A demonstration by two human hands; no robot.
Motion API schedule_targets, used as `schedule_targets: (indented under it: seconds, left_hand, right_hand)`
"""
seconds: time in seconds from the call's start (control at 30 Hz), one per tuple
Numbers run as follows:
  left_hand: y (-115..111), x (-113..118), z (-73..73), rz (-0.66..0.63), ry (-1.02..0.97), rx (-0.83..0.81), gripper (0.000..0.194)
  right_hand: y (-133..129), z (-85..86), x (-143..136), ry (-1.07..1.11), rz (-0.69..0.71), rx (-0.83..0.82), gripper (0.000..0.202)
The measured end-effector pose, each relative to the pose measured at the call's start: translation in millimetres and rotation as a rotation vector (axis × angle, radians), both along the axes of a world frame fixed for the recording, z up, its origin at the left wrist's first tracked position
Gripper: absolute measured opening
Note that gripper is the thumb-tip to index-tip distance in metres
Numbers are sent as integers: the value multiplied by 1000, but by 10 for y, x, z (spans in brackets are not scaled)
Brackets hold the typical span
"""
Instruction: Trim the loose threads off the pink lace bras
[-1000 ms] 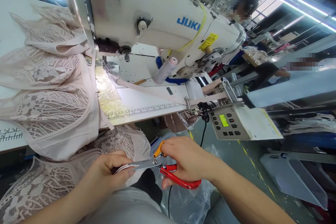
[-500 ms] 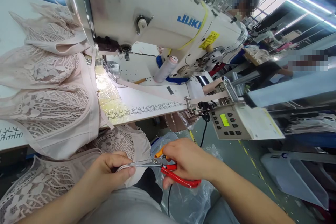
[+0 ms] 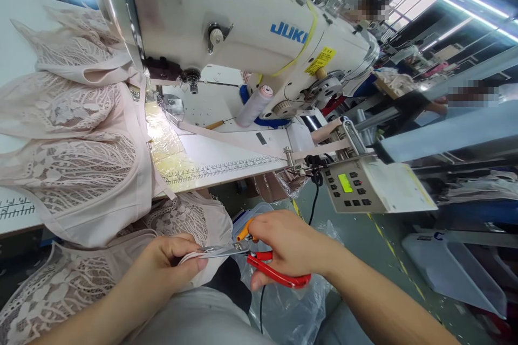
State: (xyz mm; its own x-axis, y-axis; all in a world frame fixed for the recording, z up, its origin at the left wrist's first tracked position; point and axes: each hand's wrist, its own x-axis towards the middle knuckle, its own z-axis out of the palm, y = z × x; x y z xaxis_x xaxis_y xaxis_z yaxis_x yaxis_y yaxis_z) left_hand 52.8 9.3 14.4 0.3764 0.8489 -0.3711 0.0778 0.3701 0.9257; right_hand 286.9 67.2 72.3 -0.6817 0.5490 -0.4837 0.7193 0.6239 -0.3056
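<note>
My right hand [image 3: 283, 245] is closed round scissors [image 3: 265, 267] with red and orange handles. Their blades point left and reach the fingertips of my left hand [image 3: 170, 264]. Between thumb and fingers, that hand pinches the pale edge of a beige lace bra [image 3: 216, 223], which hangs over my lap below the table edge. The blade tips lie along this edge; whether they touch the cloth I cannot tell. More joined lace bras [image 3: 81, 172] are heaped on the table to the left, under the sewing machine [image 3: 243, 16].
A thread cone [image 3: 256, 107] stands on the machine bed by an orange-handled tool [image 3: 215, 124]. At the right, a control box [image 3: 348, 188] juts out from the table edge. Clear plastic [image 3: 299, 302] hangs below my right hand. Other people sit farther back.
The scissors have shifted slightly left, and their blades look closer together at my left fingertips. My left hand keeps its pinch on the bra edge.
</note>
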Motion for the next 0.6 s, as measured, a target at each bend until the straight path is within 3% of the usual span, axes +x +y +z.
schedule_targets:
  seconds: [0.3,0.6]
  left_hand:
    - [2,23,88,60,-34,-108,24]
    - [-19,-18,-58,30,-64,-96,33]
  right_hand:
    - [-30,13,-35,-2,28,49,52]
    - [-58,-40,-8,35,-44,-17,42]
